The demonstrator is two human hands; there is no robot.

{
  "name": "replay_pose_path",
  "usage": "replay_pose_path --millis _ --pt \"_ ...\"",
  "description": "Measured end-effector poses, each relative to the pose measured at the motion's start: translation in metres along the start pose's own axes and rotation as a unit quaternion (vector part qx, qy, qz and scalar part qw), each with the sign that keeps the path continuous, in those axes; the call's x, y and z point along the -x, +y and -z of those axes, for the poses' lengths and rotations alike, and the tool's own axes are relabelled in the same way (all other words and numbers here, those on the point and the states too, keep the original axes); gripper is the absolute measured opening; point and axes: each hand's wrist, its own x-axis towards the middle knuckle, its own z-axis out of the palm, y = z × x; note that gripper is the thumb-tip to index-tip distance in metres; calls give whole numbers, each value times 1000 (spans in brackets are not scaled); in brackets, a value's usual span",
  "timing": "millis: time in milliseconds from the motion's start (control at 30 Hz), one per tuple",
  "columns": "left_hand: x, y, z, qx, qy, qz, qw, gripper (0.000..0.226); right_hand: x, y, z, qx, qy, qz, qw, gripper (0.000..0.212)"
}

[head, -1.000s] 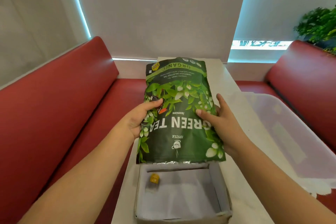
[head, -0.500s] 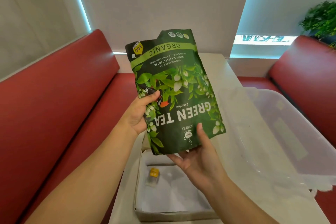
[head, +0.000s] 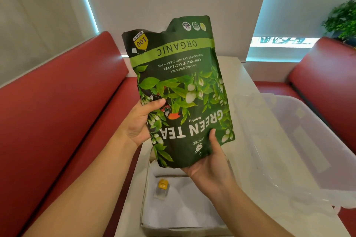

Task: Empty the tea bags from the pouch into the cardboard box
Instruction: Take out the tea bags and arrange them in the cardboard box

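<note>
I hold a dark green "Green Tea" pouch [head: 181,90] upside down above the open cardboard box [head: 146,215]. My left hand [head: 140,121] grips the pouch's left edge with the thumb on its front. My right hand [head: 210,163] cups the pouch's lower end, where its mouth is, from underneath. The box sits on the table near me, lined with white paper, and one tea bag with a yellow tag [head: 162,188] lies inside near its far left corner. The pouch's mouth is hidden by my right hand.
A large clear plastic bin [head: 300,140] lies on the white table [head: 238,75] to the right of the box. Red bench seats [head: 57,102] run along both sides. A green plant [head: 342,19] stands at the far right.
The pouch has risen higher above the box and tilted to the left. My right hand moved from the pouch's right side to underneath its lower end.
</note>
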Motion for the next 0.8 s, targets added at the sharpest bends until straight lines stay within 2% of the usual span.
replay_pose_path --millis 333,500,667,800 --pt "3 -1 -5 -30 13 3 999 71 -5 -4 9 -11 21 17 1000 56" --pt "0 0 2 -10 25 5 1000 81 -6 -7 12 -9 53 21 998 52" --pt "-13 -11 14 -35 92 37 994 55 -8 0 16 0 131 21 991 43" --pt "-23 -34 35 -32 156 77 984 43 -9 3 24 -7 143 21 990 35"
